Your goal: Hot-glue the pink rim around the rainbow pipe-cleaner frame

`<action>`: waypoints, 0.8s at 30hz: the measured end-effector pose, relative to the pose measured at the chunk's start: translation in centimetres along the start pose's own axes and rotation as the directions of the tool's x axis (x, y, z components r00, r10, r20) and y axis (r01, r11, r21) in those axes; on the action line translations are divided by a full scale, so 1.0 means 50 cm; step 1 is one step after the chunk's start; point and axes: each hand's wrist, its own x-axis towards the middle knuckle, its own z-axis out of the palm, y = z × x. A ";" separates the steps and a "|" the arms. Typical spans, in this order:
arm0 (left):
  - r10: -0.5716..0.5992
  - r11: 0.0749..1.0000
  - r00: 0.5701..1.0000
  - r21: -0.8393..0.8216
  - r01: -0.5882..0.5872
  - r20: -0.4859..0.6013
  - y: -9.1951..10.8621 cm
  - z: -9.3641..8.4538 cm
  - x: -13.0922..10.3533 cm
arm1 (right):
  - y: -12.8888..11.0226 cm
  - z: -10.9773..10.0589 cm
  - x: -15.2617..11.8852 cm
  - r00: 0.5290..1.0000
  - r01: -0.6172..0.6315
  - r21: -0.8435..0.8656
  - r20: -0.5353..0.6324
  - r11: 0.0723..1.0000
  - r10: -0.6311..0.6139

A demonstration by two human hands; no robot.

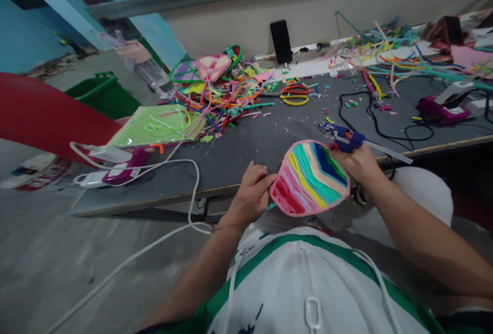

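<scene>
A rounded, striped pipe-cleaner panel [311, 179] with a pink rim lies tilted between my hands at the table's front edge. Its slanting bands run from red and pink through yellow and teal to dark blue and green. My left hand [252, 192] pinches its left edge between thumb and fingers. A blue glue gun [346, 138], nozzle pointing left, is gripped in my right hand [360, 162], with a pale glue stick [389, 152] sticking out behind. The right fingers are close against the panel's upper right rim; whether they grip it too is hidden.
Loose pipe cleaners [227, 100] are heaped at the back left, near yellow-handled scissors [296, 99]. A black phone [281, 41] leans on the wall. Purple power strips [131, 165] and a white cable [194, 185] lie left; a black cord [379, 128] curls at right.
</scene>
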 end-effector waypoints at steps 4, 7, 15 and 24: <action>0.039 0.999 0.999 0.011 -0.039 -0.019 -0.006 0.001 -0.009 | 0.002 0.000 0.002 0.999 0.043 -0.031 -0.013 0.999 -0.044; 0.027 1.000 0.999 -0.001 -0.027 -0.028 -0.008 0.001 -0.012 | -0.004 0.000 0.001 0.999 0.043 -0.045 -0.005 0.998 -0.043; 0.005 1.000 1.000 0.006 -0.004 -0.014 -0.004 0.001 -0.007 | -0.003 -0.003 0.003 0.998 0.054 -0.074 0.017 0.996 -0.053; 0.003 1.000 1.000 0.002 -0.003 0.018 0.000 -0.001 -0.002 | 0.001 0.000 0.007 0.999 0.054 -0.069 0.005 0.996 -0.054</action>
